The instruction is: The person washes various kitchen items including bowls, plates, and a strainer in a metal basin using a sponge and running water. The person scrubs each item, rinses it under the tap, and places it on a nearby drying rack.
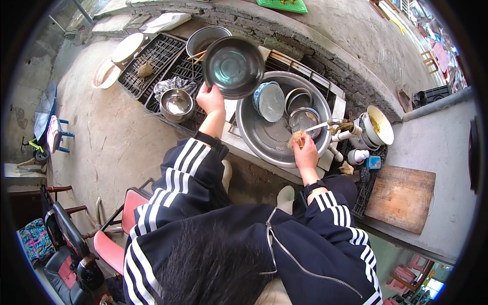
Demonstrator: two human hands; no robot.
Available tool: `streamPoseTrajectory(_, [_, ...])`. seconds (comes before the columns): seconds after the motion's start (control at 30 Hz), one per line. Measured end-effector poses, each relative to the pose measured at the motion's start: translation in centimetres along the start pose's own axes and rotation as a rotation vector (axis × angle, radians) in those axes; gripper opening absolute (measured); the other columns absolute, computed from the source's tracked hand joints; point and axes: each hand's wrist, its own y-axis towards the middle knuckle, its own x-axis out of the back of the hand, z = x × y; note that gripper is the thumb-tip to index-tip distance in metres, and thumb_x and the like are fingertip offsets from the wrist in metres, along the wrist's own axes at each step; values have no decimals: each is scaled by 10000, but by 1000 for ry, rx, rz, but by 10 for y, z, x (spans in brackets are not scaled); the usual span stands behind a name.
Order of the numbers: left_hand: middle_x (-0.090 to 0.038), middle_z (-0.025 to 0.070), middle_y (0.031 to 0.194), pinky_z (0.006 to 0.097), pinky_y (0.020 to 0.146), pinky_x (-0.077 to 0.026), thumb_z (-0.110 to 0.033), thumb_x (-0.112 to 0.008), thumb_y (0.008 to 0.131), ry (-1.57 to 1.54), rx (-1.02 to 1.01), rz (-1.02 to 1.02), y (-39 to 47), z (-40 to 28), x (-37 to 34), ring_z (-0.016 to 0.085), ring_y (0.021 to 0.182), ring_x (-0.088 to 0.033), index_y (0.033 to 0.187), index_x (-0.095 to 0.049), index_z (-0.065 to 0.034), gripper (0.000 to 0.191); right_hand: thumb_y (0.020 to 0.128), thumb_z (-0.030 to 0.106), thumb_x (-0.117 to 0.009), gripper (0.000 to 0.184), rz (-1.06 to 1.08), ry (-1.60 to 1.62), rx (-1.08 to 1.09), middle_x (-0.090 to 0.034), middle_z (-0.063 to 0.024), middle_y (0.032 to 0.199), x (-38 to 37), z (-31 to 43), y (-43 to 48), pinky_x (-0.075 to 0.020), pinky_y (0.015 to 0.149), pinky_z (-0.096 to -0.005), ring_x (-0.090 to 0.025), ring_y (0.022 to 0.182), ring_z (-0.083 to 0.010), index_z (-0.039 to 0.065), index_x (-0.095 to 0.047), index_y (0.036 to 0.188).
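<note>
My left hand grips the rim of a shallow metal basin, tilted and raised beside a large metal washbasin. In my right hand is a tan fibrous scrubber, over the washbasin's near right side. Inside the washbasin, a blue-and-white bowl lies tipped on its side. Close to it are a metal bowl and another round bowl. From the tap at the right rim, a pale streak like running water reaches towards the scrubber.
Black plastic crates at the left carry a steel bowl and a grey crumpled bag. A metal pot stands behind. Rightward are stacked bowls and a wooden board. A low brick ledge runs behind.
</note>
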Motion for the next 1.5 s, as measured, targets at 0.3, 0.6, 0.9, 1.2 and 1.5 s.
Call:
streamPoseTrajectory(0.3, [-594, 234, 1130, 570, 733, -619, 26, -589, 893, -450, 776, -269, 43, 99, 30, 381, 944, -657, 1164, -517, 60, 282, 822, 308, -708, 345, -16, 21, 16, -672, -112, 1031, -1, 1, 0, -508, 799, -454, -645, 974, -328, 99, -584, 1067])
streamPoseTrajectory(0.6, [-622, 91, 1202, 434, 865, -496, -218, -721, 899, -333, 786, -389, 37, 93, 36, 236, 1052, -610, 1210, -572, -73, 374, 815, 304, -712, 382, 14, 1, 11, -672, -116, 1050, -5, -4, 0, -512, 809, -454, -646, 982, -333, 98, -589, 1113])
streamPoseTrajectory(0.9, [-647, 153, 1109, 438, 760, -554, -546, -717, 809, 104, 755, -948, 62, 65, 71, 309, 928, -640, 1228, -473, -37, 703, 815, 284, -725, 417, -1, 13, 35, -675, -124, 1066, -6, -3, 1, -513, 821, -447, -647, 980, -340, 86, -588, 1156])
streamPoseTrajectory(1.2, [-467, 224, 1400, 564, 787, -577, -86, -649, 878, -62, 740, -930, 112, 83, 117, 357, 1135, -544, 1397, -312, 101, 647, 815, 297, -726, 393, 4, -8, 17, -668, -130, 1043, -4, 0, 1, -510, 805, -453, -641, 968, -347, 83, -593, 1117])
streamPoseTrajectory(1.5, [-632, 222, 1045, 347, 532, -585, -43, -516, 884, -224, 499, -881, 137, 70, 133, 290, 718, -653, 1146, -563, 89, 297, 810, 289, -724, 377, 17, -11, 5, -673, -126, 1043, -2, 0, 2, -512, 803, -455, -642, 972, -345, 87, -600, 1104])
